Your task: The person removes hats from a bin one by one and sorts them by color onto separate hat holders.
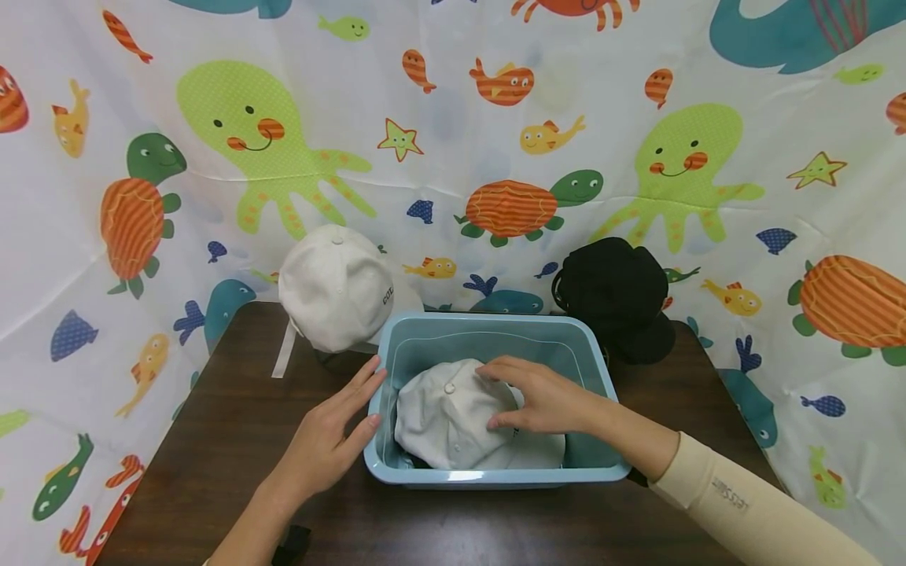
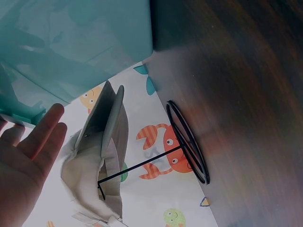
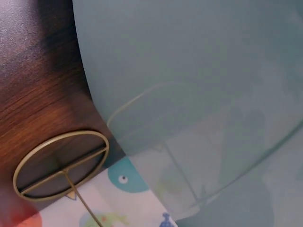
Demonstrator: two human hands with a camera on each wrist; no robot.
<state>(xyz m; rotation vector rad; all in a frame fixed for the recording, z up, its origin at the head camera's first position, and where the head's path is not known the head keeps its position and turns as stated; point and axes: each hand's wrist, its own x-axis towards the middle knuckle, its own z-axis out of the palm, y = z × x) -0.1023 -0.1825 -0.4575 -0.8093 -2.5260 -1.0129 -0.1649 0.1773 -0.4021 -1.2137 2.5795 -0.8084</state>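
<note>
A light grey-white cap [image 1: 442, 420] lies in the blue plastic basin [image 1: 488, 476], its brim toward the front right. My right hand [image 1: 541, 397] reaches over the basin's right wall, fingertips and thumb spread apart at the cap's crown. The basin's wall fills most of the right wrist view, and that hand is hidden there. My left hand [image 1: 329, 440] is at the basin's left rim, fingers extended with the tips right at the edge. In the left wrist view its fingers [image 2: 40, 135] are spread beside the basin.
Behind the basin on the left, a white cap [image 1: 336, 287] hangs on a black wire stand [image 2: 142, 164]. A black cap [image 1: 612, 291] is at the back right. A gold stand base [image 3: 61, 165] rests on the dark wooden table [image 1: 233, 409]. A sea-animal curtain [image 1: 453, 102] hangs behind.
</note>
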